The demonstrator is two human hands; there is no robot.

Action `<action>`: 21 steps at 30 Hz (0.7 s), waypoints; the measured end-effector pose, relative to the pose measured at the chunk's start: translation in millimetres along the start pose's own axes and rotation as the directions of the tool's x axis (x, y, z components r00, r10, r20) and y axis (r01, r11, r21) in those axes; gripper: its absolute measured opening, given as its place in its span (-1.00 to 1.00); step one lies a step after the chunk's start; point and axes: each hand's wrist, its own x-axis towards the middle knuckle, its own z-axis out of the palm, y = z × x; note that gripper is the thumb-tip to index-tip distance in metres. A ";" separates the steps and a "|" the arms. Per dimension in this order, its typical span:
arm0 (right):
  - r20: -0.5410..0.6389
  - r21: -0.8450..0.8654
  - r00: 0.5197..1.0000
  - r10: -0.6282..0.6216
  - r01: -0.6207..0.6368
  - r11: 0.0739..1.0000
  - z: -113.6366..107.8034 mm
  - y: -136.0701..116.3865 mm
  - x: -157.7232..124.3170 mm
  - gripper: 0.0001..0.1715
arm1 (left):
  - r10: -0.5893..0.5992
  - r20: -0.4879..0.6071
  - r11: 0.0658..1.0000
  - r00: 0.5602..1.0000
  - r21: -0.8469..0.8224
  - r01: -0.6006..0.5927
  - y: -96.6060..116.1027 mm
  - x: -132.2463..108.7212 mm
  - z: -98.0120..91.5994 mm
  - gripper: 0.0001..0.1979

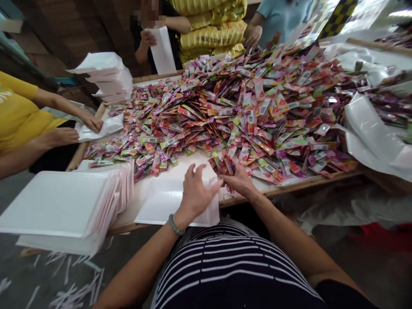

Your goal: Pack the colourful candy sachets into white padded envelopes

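My left hand (197, 194) hovers over a white padded envelope (161, 201) at the table's front edge. Its fingers are spread and curved, with nothing seen in them. Just to the right, my right hand (240, 180) closes around a small bunch of snack sachets (225, 166) at the near edge of the heap. The thumb of my left hand points toward that bunch. Behind both hands rises a big heap of small printed sachets (219, 111), pink, purple and green.
A stack of white padded envelopes (58, 201) overhangs the table's front left; another stack (112, 77) stands farther back. A person in yellow (19, 111) handles an envelope at left. Two more people work across the table, near yellow sacks (212, 36). Wooden edging (289, 187) borders the table.
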 end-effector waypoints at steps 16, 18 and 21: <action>0.542 -0.772 0.836 -0.083 0.534 0.343 17.8 4.6 -34.3 -0.44 | -0.021 0.083 0.661 0.996 0.749 -0.049 -19.3 -43.9 -14.6 -0.51; 0.561 -0.793 0.824 -0.083 0.563 0.233 24.4 -0.3 -33.2 -0.51 | 0.083 0.094 0.734 0.992 0.668 -0.124 -23.6 -46.1 -16.3 -0.48; 0.561 -0.817 0.823 -0.086 0.568 0.101 35.0 -3.6 -30.4 -0.61 | 0.294 0.115 0.802 0.949 0.511 -0.310 -29.6 -46.9 -15.6 -0.40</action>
